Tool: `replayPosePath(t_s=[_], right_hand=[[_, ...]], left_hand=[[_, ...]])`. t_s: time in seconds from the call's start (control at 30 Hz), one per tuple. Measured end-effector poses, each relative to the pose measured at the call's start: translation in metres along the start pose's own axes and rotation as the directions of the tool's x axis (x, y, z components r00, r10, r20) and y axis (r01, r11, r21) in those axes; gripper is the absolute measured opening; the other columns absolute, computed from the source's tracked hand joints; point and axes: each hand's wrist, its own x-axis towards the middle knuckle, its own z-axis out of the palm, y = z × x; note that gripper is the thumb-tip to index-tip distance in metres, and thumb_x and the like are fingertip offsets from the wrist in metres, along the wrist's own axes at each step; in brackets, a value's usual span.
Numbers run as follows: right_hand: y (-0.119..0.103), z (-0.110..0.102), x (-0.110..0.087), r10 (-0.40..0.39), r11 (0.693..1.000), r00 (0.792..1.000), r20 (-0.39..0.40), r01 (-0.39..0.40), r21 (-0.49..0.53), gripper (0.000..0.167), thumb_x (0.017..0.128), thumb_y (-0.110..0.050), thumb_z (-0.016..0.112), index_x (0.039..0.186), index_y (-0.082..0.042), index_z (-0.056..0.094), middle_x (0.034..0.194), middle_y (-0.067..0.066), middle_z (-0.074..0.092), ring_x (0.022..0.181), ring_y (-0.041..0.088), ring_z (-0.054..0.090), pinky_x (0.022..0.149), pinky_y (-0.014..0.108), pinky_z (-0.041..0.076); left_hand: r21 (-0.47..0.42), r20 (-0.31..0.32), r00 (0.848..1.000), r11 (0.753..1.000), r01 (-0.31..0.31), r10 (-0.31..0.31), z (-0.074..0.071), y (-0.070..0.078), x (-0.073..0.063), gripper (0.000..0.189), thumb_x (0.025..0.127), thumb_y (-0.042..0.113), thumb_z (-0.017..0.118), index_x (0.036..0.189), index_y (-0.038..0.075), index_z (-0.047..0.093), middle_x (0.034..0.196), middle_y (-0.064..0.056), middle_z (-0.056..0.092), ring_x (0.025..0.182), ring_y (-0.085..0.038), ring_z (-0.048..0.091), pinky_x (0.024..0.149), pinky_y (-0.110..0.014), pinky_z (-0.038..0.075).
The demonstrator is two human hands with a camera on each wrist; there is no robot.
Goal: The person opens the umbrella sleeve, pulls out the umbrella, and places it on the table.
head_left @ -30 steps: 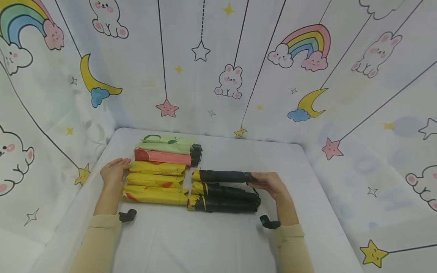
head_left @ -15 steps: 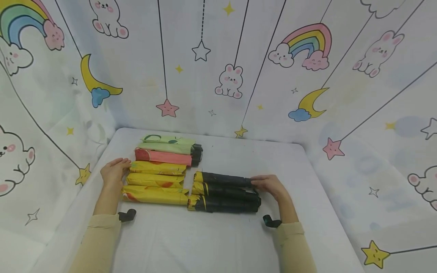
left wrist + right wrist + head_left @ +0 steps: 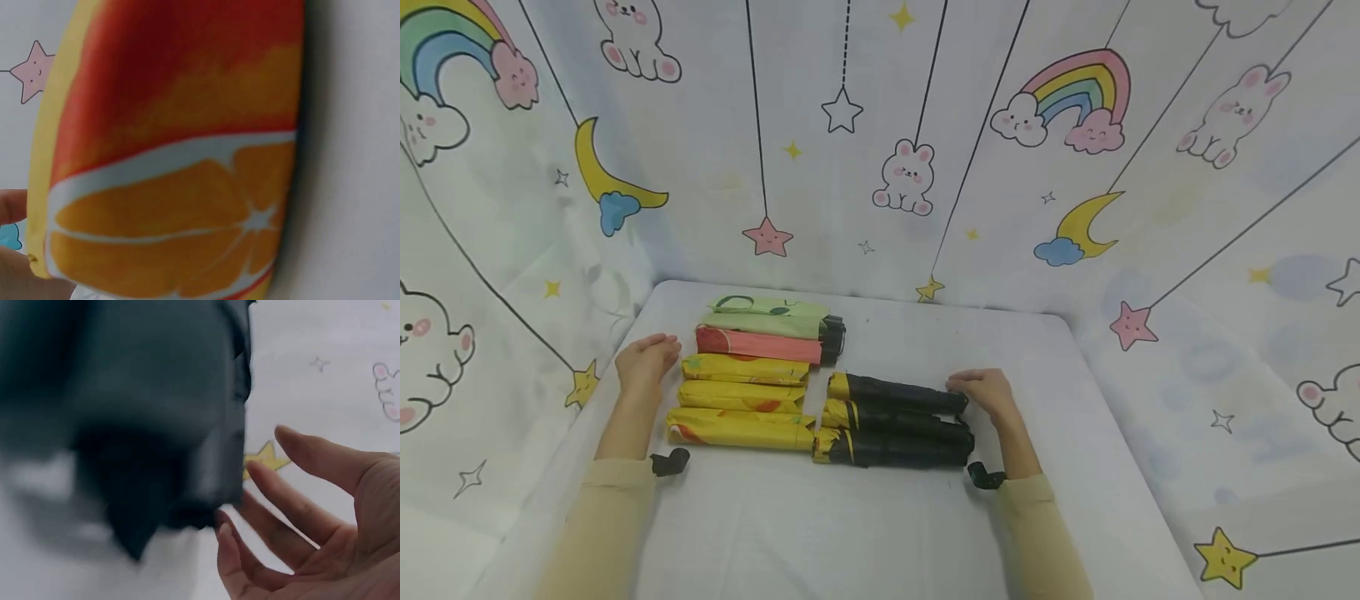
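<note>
Three folded umbrellas in black with yellow ends lie stacked front to back at centre right in the head view; the rearmost black umbrella slants slightly. My right hand hovers at its right end, fingers loosely bent; in the right wrist view the right hand is spread beside a blurred black umbrella, and contact is unclear. Left of them lie three yellow umbrellas; my left hand is just off the left end of the rearmost yellow umbrella. A yellow umbrella with an orange-slice print hides most of that hand in the left wrist view.
Behind the yellow ones lie a pink umbrella and green umbrellas with black ends to the right. All rest on a white-covered table. A printed cloth backdrop encloses the back and sides.
My left hand has come away from the yellow umbrella, back and to the left. The rearmost black umbrella has shifted slightly right and its right end nearer; my right hand has let go of it.
</note>
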Motion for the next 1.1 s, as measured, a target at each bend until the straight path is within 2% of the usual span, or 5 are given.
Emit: replayPosePath(t_s=[0.37,0.63,0.8,0.93,1.1], right_hand=[[-0.040,0.013,0.009,-0.041,0.998,0.999,-0.006,0.041,0.054,0.041,0.096,-0.039,0.074,0.120,-0.006,0.078,0.132,0.017,0.069,0.125,0.038,0.063,0.108,0.058,0.050],[-0.062,0.026,0.013,-0.158,0.985,0.985,0.063,0.153,0.077,0.036,0.099,-0.033,0.073,0.120,-0.004,0.077,0.123,0.016,0.074,0.115,0.036,0.070,0.105,0.056,0.053],[-0.076,0.036,0.022,-0.193,0.978,0.971,0.142,0.180,0.102,0.038,0.099,-0.031,0.073,0.122,-0.002,0.076,0.117,0.015,0.076,0.111,0.033,0.072,0.101,0.048,0.057],[-0.088,0.045,0.029,-0.187,0.976,0.961,0.204,0.158,0.151,0.036,0.099,-0.027,0.074,0.121,0.001,0.075,0.116,0.017,0.076,0.110,0.033,0.073,0.099,0.046,0.059],[-0.103,0.061,0.037,-0.136,0.986,0.964,0.228,0.110,0.125,0.036,0.098,-0.028,0.076,0.121,0.000,0.075,0.114,0.014,0.077,0.106,0.028,0.075,0.095,0.041,0.061]], left_hand=[[0.052,0.051,0.998,0.998,-0.036,0.034,0.005,0.011,0.002,0.034,0.098,0.002,0.068,0.129,0.010,0.056,0.114,0.003,0.064,0.115,-0.013,0.064,0.114,-0.029,0.045],[0.063,0.085,0.996,0.998,-0.031,0.026,0.013,0.015,0.008,0.043,0.097,0.001,0.068,0.138,0.005,0.055,0.115,0.003,0.063,0.109,-0.011,0.065,0.109,-0.024,0.048],[0.110,0.061,0.998,0.993,-0.039,0.032,0.023,0.018,0.013,0.041,0.096,0.001,0.069,0.135,0.007,0.058,0.113,0.005,0.062,0.102,-0.007,0.061,0.104,-0.020,0.051],[0.154,0.031,0.999,0.987,-0.044,0.039,0.031,0.014,0.018,0.048,0.096,0.001,0.068,0.142,0.006,0.056,0.112,0.006,0.061,0.117,-0.014,0.058,0.119,-0.034,0.041],[0.190,0.006,0.999,0.981,-0.038,0.037,0.037,0.010,0.021,0.040,0.097,0.002,0.066,0.136,0.011,0.059,0.118,0.007,0.059,0.137,-0.020,0.048,0.120,-0.035,0.040]])
